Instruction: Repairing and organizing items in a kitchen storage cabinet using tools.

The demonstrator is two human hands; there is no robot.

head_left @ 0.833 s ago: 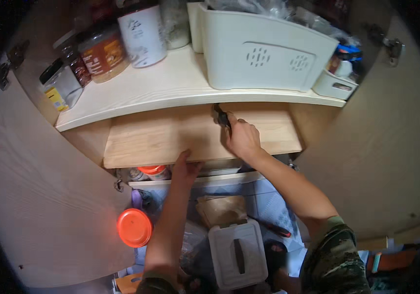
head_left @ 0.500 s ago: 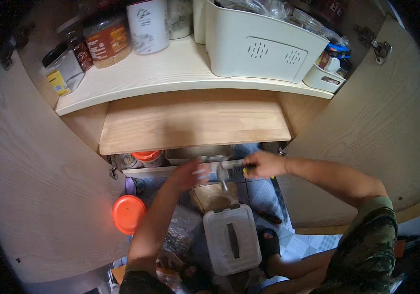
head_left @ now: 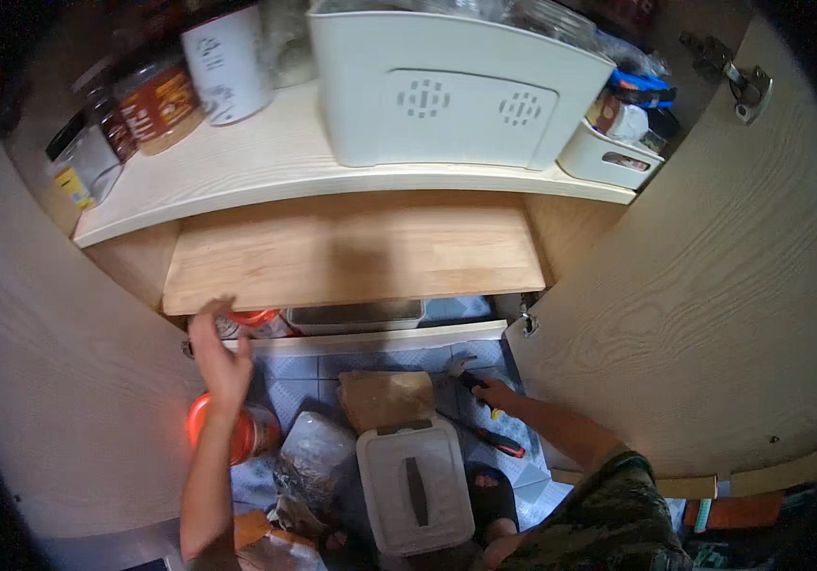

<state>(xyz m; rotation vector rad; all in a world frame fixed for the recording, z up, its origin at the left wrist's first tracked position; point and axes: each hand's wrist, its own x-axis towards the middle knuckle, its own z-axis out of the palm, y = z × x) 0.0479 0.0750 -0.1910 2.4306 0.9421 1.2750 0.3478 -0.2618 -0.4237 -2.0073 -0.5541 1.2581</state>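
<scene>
My left hand is raised to the left front corner of a bare wooden shelf board. Its thumb stands apart from the fingers, and the fingertips are at the board's edge; whether they press on it I cannot tell. Low on the right, my right hand grips a hammer by its dark handle with a yellow end. The hammer's metal head points away from me, just above the tiled floor. A red-and-black-handled tool, probably a screwdriver, lies on the floor near that hand.
Above sits a shelf with jars, a white canister and a white bin. Cabinet doors stand open at both sides. On the floor are a lidded box, a brown package, plastic bags and a red-lidded jar.
My left hand has gone from beside the hammer to the board's left corner. My right hand has lowered the hammer toward the floor. The whole view has shifted slightly.
</scene>
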